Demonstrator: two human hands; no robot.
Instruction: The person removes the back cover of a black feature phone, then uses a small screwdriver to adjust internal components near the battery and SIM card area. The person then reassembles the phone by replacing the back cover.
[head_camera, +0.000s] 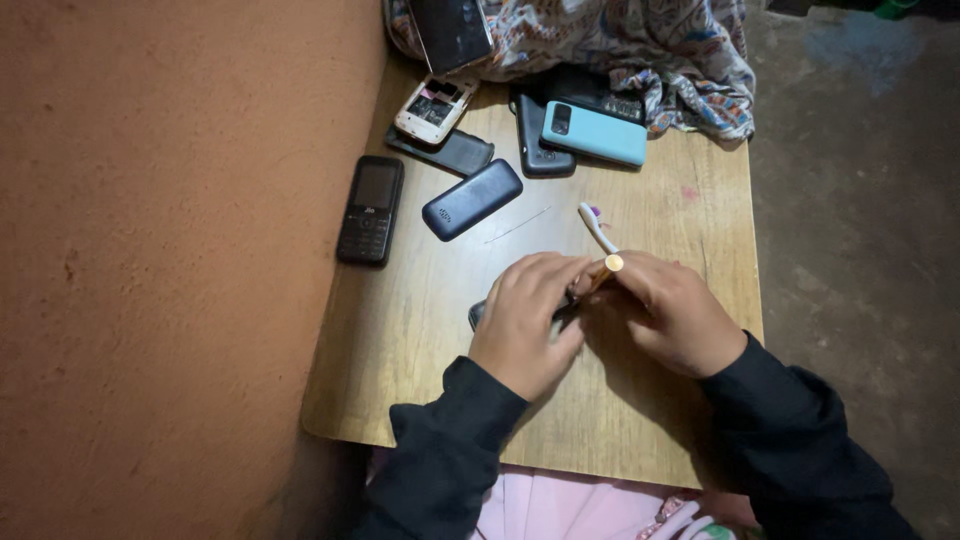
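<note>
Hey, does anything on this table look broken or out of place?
Yes. The white phone near the table's far edge lies with its back cover off and insides exposed. A dark loose cover lies beside it. Other phones lie scattered at odd angles.

Lighting: dim, warm, from above. Soft shadow under the hands on the bench (640, 420). Corners darkened; edges bowed by wide lens. Slight grain; no glare.

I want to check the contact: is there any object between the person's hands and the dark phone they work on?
Nothing visible: the left hand lies on the dark phone, and the right hand holds a tan-handled tool at it.
</note>
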